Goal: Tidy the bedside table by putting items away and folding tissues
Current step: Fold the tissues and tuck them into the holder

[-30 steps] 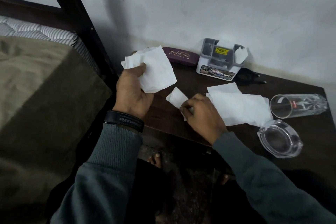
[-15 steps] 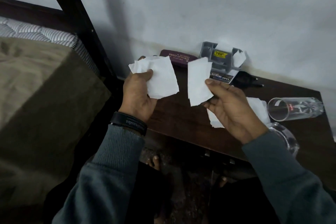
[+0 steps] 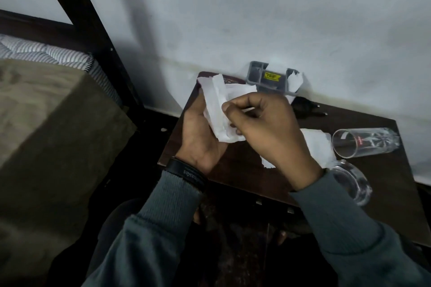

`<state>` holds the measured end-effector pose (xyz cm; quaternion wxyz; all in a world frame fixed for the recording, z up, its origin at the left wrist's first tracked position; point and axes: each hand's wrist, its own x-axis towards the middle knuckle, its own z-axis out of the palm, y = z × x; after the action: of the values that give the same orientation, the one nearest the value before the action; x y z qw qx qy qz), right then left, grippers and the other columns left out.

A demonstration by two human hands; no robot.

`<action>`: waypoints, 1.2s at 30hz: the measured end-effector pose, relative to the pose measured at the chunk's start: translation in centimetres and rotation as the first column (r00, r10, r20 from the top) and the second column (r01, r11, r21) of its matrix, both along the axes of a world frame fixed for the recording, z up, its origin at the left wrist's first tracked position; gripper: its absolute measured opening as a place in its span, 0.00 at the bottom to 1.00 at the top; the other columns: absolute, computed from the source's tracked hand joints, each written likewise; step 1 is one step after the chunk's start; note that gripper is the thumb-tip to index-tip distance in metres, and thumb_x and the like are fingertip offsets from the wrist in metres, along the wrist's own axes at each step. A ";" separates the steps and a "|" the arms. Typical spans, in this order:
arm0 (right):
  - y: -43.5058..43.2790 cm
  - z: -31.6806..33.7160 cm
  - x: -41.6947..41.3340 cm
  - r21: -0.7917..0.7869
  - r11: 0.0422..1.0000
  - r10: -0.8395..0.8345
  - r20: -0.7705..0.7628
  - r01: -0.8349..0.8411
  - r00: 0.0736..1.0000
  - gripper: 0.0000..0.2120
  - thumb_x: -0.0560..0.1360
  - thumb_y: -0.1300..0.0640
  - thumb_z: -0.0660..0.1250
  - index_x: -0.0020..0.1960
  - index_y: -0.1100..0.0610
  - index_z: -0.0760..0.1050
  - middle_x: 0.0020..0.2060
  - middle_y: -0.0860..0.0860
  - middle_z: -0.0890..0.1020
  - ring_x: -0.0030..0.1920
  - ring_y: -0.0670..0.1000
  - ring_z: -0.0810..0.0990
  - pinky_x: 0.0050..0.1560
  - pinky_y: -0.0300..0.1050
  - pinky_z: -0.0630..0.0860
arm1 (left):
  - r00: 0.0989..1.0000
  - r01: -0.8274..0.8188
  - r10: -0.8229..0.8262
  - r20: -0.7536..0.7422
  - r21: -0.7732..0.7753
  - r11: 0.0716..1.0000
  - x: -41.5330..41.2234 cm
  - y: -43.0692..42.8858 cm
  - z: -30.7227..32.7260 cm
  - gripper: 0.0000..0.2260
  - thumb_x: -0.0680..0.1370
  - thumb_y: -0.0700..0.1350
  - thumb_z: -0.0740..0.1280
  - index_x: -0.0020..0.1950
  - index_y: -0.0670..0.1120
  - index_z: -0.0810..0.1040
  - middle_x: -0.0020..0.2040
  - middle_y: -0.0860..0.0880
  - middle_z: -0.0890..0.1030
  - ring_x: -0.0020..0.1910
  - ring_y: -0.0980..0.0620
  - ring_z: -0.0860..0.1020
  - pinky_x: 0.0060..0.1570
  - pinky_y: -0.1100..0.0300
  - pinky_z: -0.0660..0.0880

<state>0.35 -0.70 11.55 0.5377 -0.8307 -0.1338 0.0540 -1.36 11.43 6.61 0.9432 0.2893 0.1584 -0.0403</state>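
Over the bench's left half, both hands are bunched on the same white tissues: left hand cupping them from below, right hand pinching them on top. Another tissue lies flat mid-bench, next to a tipped-over glass near the right edge.

Two drinking glasses, one lying, one tissue holder, one loose tissue on the tabletop, one black plug.
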 end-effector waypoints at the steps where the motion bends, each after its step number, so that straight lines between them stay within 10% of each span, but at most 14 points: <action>1: -0.1 0.0 0.1 0.020 1.000 -0.006 -0.022 0.006 1.000 0.04 0.75 0.52 0.75 0.43 0.49 0.87 0.37 0.42 0.87 0.38 0.43 0.86 0.49 0.51 0.84 | 1.000 -0.014 0.014 0.018 -0.013 1.000 -0.1 0.0 0.2 0.33 0.85 0.62 0.54 0.79 0.38 0.65 0.73 0.35 0.71 0.69 0.36 0.74 0.69 0.40 0.71; 6: -1.3 0.7 0.8 0.128 0.991 -0.037 -0.098 0.049 0.994 0.06 0.77 0.56 0.73 0.42 0.51 0.86 0.31 0.45 0.84 0.29 0.41 0.79 0.33 0.34 0.74 | 0.993 -0.028 0.035 0.114 -0.061 0.998 -0.1 0.1 0.4 0.38 0.83 0.66 0.56 0.82 0.40 0.57 0.82 0.34 0.58 0.80 0.32 0.59 0.79 0.35 0.55; 17: -4.6 0.8 1.9 0.095 0.980 -0.147 -0.242 0.174 0.959 0.07 0.78 0.56 0.73 0.40 0.50 0.85 0.34 0.44 0.83 0.27 0.41 0.77 0.26 0.36 0.70 | 0.989 -0.083 0.064 0.130 0.142 0.986 0.0 -0.2 -0.1 0.18 0.84 0.40 0.62 0.75 0.40 0.72 0.73 0.36 0.75 0.72 0.34 0.74 0.69 0.33 0.71; 26: -2.1 1.0 0.3 -0.151 0.987 -0.031 0.176 0.058 0.984 0.03 0.76 0.48 0.73 0.44 0.43 0.84 0.46 0.39 0.80 0.44 0.39 0.76 0.45 0.26 0.68 | 0.996 -0.063 0.050 0.080 0.170 0.984 0.3 -0.8 0.2 0.19 0.85 0.43 0.62 0.75 0.38 0.72 0.71 0.34 0.76 0.66 0.36 0.78 0.66 0.40 0.77; 36: -2.0 0.0 0.4 -0.137 0.990 0.055 0.119 -0.038 0.991 0.10 0.77 0.35 0.65 0.54 0.36 0.82 0.57 0.45 0.78 0.58 0.42 0.75 0.57 0.37 0.72 | 0.986 -0.042 0.040 0.163 0.010 0.999 -0.2 -0.3 1.1 0.28 0.86 0.57 0.59 0.76 0.37 0.69 0.75 0.31 0.69 0.74 0.34 0.70 0.74 0.39 0.68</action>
<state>0.74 -2.65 11.59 0.4697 -0.8636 -0.1820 0.0242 -1.56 11.10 7.73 0.9516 0.2945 0.0872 0.0039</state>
